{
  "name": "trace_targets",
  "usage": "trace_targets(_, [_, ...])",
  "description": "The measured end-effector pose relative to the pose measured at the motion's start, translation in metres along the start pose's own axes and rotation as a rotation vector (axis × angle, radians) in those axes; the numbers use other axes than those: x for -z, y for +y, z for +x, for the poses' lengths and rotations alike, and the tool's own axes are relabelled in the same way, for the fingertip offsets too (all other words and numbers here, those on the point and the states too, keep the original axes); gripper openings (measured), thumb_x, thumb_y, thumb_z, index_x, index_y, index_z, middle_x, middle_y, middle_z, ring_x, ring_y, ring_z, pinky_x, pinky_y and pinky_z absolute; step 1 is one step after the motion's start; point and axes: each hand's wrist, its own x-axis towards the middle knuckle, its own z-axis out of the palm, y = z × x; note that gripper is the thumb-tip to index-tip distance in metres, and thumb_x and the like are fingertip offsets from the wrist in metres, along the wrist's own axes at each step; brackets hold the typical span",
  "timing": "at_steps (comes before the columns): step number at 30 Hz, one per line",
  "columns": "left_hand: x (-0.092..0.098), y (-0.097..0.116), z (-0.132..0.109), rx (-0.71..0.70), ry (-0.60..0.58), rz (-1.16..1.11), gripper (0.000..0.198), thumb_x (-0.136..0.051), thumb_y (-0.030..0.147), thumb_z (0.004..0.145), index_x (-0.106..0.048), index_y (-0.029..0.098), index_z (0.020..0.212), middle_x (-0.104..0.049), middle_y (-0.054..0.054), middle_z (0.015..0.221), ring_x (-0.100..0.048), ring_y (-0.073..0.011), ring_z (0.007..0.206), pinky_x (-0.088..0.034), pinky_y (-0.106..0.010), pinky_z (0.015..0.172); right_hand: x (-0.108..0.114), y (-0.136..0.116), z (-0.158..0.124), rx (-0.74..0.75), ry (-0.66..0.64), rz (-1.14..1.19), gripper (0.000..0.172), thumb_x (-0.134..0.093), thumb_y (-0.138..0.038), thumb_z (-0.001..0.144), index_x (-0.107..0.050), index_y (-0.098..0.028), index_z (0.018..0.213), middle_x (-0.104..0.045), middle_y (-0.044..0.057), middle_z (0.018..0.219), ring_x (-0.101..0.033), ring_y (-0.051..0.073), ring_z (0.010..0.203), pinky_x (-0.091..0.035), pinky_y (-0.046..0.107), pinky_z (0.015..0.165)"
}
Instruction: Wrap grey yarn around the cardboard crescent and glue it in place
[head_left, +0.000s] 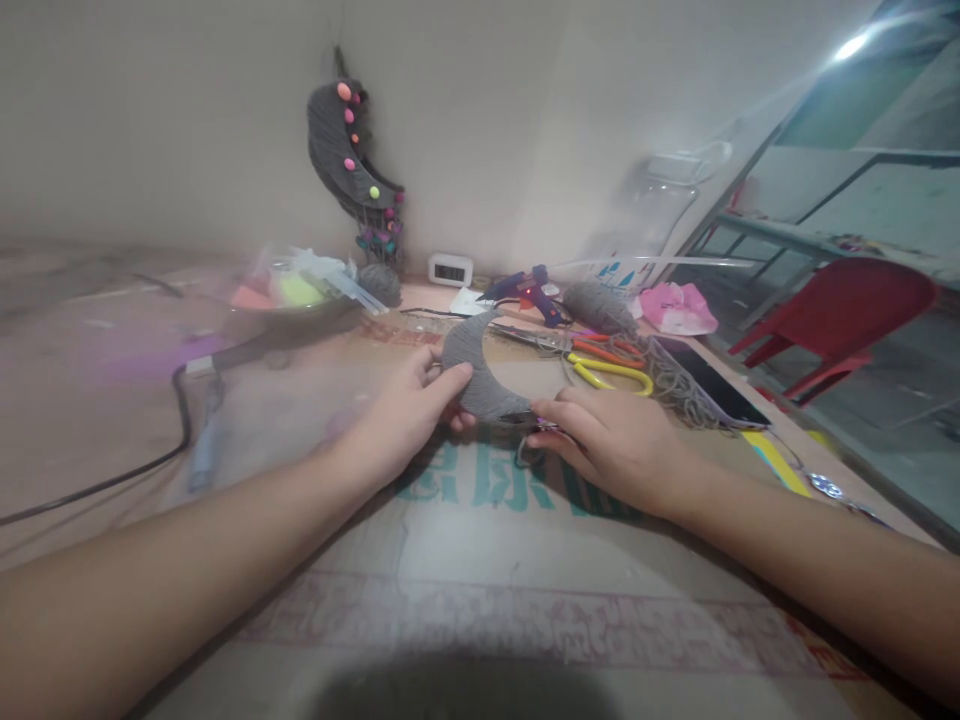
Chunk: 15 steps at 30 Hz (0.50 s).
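A crescent moon wrapped in grey yarn (469, 355) is held above the printed cardboard. My left hand (409, 410) grips its outer curve, thumb on the front face and fingers behind. At the lower right tip, my right hand (600, 435) has thumb and fingers pinched together on the crescent's end. A small loop of grey yarn hangs by those fingertips, and whether they also pinch the strand is hard to make out. Just beyond the right hand lie scissors with yellow handles (615, 376) and an orange-handled pair (611, 349).
A glue gun (529, 292), a white digital clock (450, 270) and a grey yarn ball (600, 305) stand along the wall. Loose yarn and a phone (709, 380) lie right. A bowl (292, 310) sits left, near a black cable (184, 410). A decorated crescent (330, 140) hangs above.
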Motion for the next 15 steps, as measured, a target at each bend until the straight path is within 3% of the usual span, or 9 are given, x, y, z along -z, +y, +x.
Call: trace_targets(15, [0.0005,-0.0005,0.0011,0.003,-0.015,0.049,0.019,-0.059,0.032,0.084,-0.049,0.017,0.092,-0.059,0.003,0.065,-0.056,-0.008,0.05,-0.045,-0.018,0.047,-0.0006,0.0017,-0.0001,0.05,0.0,0.039,0.023,-0.047,-0.033,0.098,-0.063,-0.016,0.095,-0.061,0.001,0.069,-0.054,0.012,0.061,-0.031,0.028,0.054])
